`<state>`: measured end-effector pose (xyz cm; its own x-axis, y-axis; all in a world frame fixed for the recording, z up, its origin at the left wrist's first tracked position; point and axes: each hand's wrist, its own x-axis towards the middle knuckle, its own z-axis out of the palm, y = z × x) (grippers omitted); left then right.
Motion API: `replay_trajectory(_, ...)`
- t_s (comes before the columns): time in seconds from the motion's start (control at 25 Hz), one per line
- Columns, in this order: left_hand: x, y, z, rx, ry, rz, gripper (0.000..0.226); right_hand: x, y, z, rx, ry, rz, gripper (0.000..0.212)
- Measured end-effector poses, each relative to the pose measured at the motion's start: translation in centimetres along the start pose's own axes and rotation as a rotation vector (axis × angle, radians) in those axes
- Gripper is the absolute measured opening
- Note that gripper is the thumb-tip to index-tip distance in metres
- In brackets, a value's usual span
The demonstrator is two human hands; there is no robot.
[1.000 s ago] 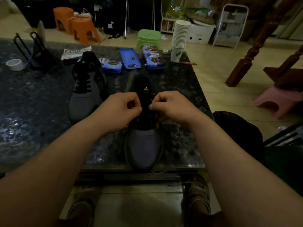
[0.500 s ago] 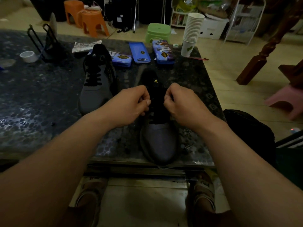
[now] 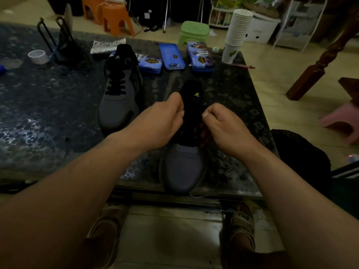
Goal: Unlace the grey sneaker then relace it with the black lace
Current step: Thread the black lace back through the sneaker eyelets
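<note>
Dim room, dark speckled bench point(image 3: 48, 113): our grey sneaker point(image 3: 182, 167) stands at the near edge, toe toward us. Our left hand point(image 3: 161, 123) and right hand point(image 3: 223, 125) curl over its tongue, seemingly pinching the black lace, which is hard to see. A lopsided tug could drag the sneaker off.

Dim room, stools point(image 3: 116, 18) (orange), tiled floor point(image 3: 272, 78)

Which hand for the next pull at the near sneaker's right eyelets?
Right, likely: the right hand sits on that side of the sneaker, curled against it; the left hand is opposite.
</note>
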<state>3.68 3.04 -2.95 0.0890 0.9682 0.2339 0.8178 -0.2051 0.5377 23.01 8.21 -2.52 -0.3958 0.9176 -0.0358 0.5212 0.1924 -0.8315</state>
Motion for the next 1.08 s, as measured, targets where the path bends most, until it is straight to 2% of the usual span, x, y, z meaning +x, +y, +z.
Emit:
replay_trajectory(0.12, -0.1, -0.8, -0.5, -0.101, -0.079, -0.087, 0.012, -0.5, 0.5, -0.8, 0.144, -0.094, 0.063, 0.018)
replay_trajectory(0.24, -0.2, -1.2, -0.5, -0.145, -0.078, -0.047, 0.014, -0.7, 1.0, -0.8, -0.013, -0.061, -0.063, 0.012)
replay_trajectory(0.32, -0.1, -0.9, -0.3, -0.151, -0.040, -0.008, 0.015, -0.5, 0.9, -0.4, -0.032, -0.004, -0.129, 0.012)
replay_trajectory(0.56, -0.1, -0.8, -0.2, -0.105, -0.005, 0.005, 0.018, 0.3, 0.8, -0.6, -0.044, 0.022, -0.079, 0.013)
replay_trajectory(0.76, -0.3, -0.5, 0.2, -0.071, 0.014, 0.022, 0.013, 0.2, 0.4, -0.8, -0.228, 0.036, -0.129, 0.015)
replay_trajectory(0.96, -0.2, -0.8, 0.1, -0.127, -0.027, -0.044, 0.021, -0.2, 0.7, -1.0, -0.125, -0.066, -0.127, 0.017)
replay_trajectory(1.08, 0.0, -0.6, 0.4, -0.158, -0.010, -0.038, 0.021, 0.0, 0.9, -0.8, -0.057, -0.059, -0.148, 0.015)
